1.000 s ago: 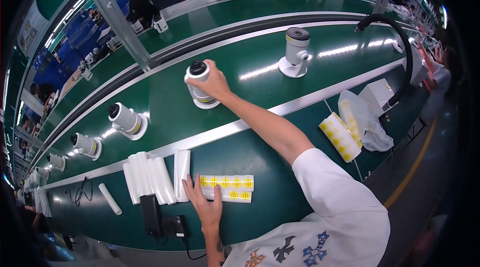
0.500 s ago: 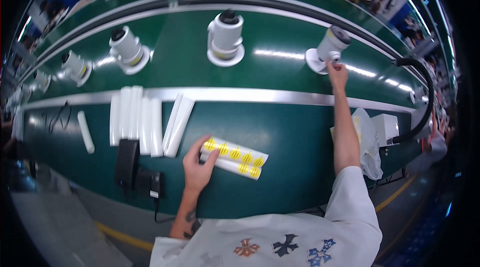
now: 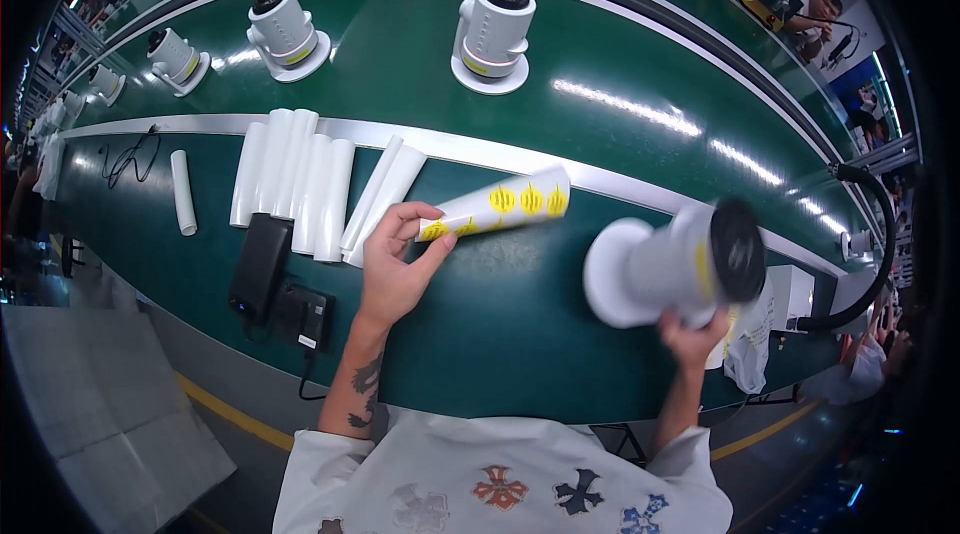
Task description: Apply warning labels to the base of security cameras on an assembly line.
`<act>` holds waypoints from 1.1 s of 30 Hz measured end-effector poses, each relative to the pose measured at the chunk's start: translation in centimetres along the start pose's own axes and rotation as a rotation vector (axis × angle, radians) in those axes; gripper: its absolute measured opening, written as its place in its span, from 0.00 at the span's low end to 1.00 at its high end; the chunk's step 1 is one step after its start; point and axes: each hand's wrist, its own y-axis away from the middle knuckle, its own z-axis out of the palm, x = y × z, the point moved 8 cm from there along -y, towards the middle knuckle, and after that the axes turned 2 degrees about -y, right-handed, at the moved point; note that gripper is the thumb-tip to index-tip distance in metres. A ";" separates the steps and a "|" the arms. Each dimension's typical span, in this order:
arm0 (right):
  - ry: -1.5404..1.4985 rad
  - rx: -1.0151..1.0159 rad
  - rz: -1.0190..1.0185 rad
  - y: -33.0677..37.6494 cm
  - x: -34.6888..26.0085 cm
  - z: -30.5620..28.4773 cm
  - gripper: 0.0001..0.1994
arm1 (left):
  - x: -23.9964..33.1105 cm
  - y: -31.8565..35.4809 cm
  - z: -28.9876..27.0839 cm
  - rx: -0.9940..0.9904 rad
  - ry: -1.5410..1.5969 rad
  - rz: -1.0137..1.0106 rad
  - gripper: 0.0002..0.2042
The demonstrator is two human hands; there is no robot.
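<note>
My left hand (image 3: pixel 396 262) is closed on one end of a curled white sheet of round yellow stickers (image 3: pixel 528 200), lifted over the green tabletop. Its thumb lies along the near edge, fingers behind. On the right, my right hand (image 3: pixel 694 334) grips a white cylindrical device (image 3: pixel 660 264) with a round white base and a broad black end. The device is tilted almost on its side above the table, black end to the right, and is smeared by motion. Nearest my left hand lie several white paper rolls (image 3: pixel 312 196).
Beyond the metal rail, a green conveyor (image 3: pixel 390 49) carries several similar white devices (image 3: pixel 492 39). A black box (image 3: pixel 262 264) and a smaller black adapter (image 3: pixel 302 316) with a cable lie left. At right are a plastic bag (image 3: pixel 752 349), a white box (image 3: pixel 790 296) and a black hose (image 3: pixel 885 234).
The right hand has taken the white device off the conveyor and brought it nearer, tilting it over the table. My left hand has raised the sticker sheet from the tabletop and turned it.
</note>
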 end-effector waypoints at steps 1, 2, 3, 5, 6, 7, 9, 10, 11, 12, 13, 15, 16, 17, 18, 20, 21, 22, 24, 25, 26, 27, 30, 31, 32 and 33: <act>-0.393 -0.123 0.066 3.3 -0.2 1.2 0.47 | 0.0 -0.2 0.3 -0.025 0.012 -0.019 0.16; -0.083 -0.420 0.170 9.6 3.4 1.3 0.48 | 0.6 -0.5 0.2 -0.021 0.017 -0.027 0.16; 0.375 -0.556 0.256 15.3 8.5 1.2 0.40 | 0.8 -1.1 1.3 -0.058 0.042 -0.053 0.17; -0.065 -0.519 0.175 16.4 2.8 4.9 0.20 | 0.7 -1.4 2.6 -0.113 0.067 -0.075 0.17; -0.174 -0.455 -0.149 7.2 -7.2 6.8 0.15 | 0.5 -1.2 3.1 -0.122 0.048 -0.079 0.17; -0.276 -0.511 -0.224 5.8 -9.0 8.1 0.17 | 1.1 -1.2 3.8 -0.159 -0.010 -0.069 0.17; -0.389 -0.551 -0.177 6.6 -9.2 10.3 0.19 | 1.8 -1.2 5.1 -0.205 -0.045 -0.084 0.17; -0.441 -0.551 -0.160 6.5 -9.4 10.8 0.19 | 2.0 -1.2 5.4 -0.214 -0.041 -0.083 0.17; -0.434 -0.547 -0.157 6.4 -9.2 10.9 0.19 | 3.1 -1.2 5.8 -0.248 -0.143 0.043 0.16; -0.434 -0.610 -0.124 6.7 -9.0 11.4 0.19 | 4.1 -1.0 6.3 -0.279 -0.245 0.168 0.15; -0.433 -0.672 -0.090 6.9 -8.8 11.8 0.19 | 4.7 -1.0 6.6 -0.274 -0.236 0.193 0.13; -0.428 -0.727 -0.025 6.6 -8.9 11.8 0.18 | 5.2 -0.8 7.2 -0.334 -0.234 0.224 0.13; -0.433 -0.783 0.035 6.4 -8.9 11.9 0.18 | 5.5 -0.5 7.7 -0.388 -0.242 0.255 0.13; -0.434 -0.783 0.035 5.3 -9.1 11.2 0.18 | 5.8 -0.3 8.1 -0.405 -0.275 0.281 0.15; -0.369 -0.809 -0.019 3.5 -9.5 10.2 0.18 | 6.0 -0.3 8.2 -0.406 -0.272 0.279 0.15; -0.295 -0.640 -0.063 -0.6 -10.2 7.1 0.18 | 6.7 -0.2 9.4 -0.477 -0.301 0.348 0.16; -0.219 -0.523 -0.073 -2.3 -10.1 5.9 0.16 | 6.9 -0.1 9.6 -0.484 -0.303 0.344 0.16; -0.180 -0.383 -0.130 -4.3 -11.1 4.9 0.16 | 7.7 -0.1 10.0 -0.513 -0.337 0.393 0.16; -0.181 -0.401 -0.135 -6.8 -12.8 6.8 0.14 | 8.0 0.3 10.2 -0.535 -0.378 0.431 0.16; -0.172 -0.398 -0.132 -7.6 -13.1 7.2 0.14 | 8.4 0.1 10.4 -0.530 -0.374 0.444 0.16; -0.150 -0.463 -0.154 -7.9 -13.5 8.0 0.14 | 8.6 0.0 10.5 -0.522 -0.371 0.456 0.16; -0.139 -0.536 -0.184 -8.0 -13.9 8.7 0.13 | 8.6 0.0 10.5 -0.514 -0.374 0.453 0.16; -0.156 -0.626 -0.227 -8.4 -14.7 9.2 0.13 | 8.5 0.0 10.4 -0.514 -0.388 0.461 0.15; -0.166 -0.642 -0.231 -8.4 -14.9 9.5 0.13 | 8.5 0.0 10.5 -0.522 -0.376 0.476 0.16; -0.184 -0.625 -0.156 -8.6 -14.5 9.7 0.12 | 8.5 0.0 10.5 -0.529 -0.364 0.490 0.16; -0.202 -0.607 -0.083 -8.7 -14.2 9.9 0.11 | 8.5 0.0 10.3 -0.513 -0.369 0.479 0.16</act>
